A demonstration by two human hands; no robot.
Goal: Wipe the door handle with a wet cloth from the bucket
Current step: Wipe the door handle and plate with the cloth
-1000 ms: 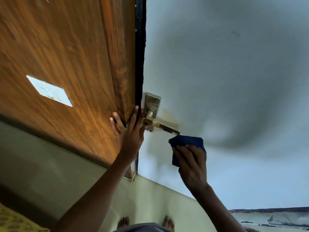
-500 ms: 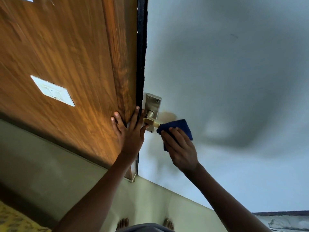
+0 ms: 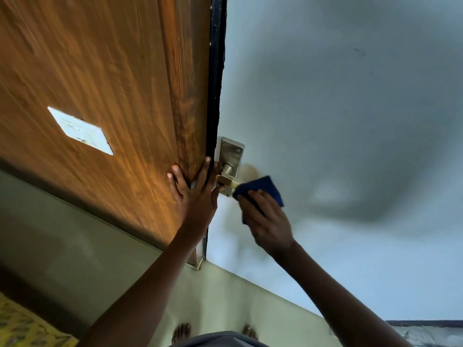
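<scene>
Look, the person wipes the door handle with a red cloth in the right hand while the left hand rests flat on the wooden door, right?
Not quite: the cloth is blue, not red, as the head view shows. The right hand holds it over the door handle, and the left hand rests flat on the wooden door.

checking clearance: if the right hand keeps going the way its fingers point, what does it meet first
Probably the handle itself: the right hand points up-left along it with the cloth leading, toward the metal plate. Depth is unclear.
</scene>
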